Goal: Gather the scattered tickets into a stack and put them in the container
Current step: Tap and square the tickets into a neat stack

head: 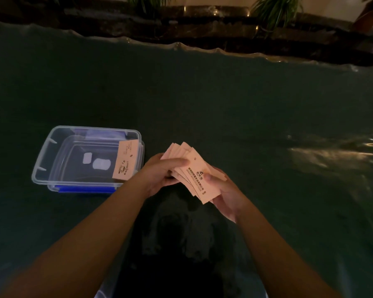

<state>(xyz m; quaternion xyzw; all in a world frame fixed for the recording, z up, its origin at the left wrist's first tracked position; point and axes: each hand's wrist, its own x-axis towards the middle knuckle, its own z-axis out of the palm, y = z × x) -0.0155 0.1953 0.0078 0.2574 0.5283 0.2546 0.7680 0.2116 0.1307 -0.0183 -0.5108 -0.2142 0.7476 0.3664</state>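
Several pale orange tickets [194,168] form a loose, fanned bunch held above the table at centre. My left hand [159,172] grips the bunch from the left, fingers across its top. From below and to the right, my right hand [223,193] holds its near end, thumb on the top ticket. A clear plastic container [52,151] with blue clips stands to the left of my hands. One more ticket [125,161] leans inside it against the right wall.
A dark green cloth [246,108] covers the table, wrinkled at the right where light glints. Beyond the far edge runs a dark ledge [202,24] with potted plants. A dark shadow lies on the cloth near me.
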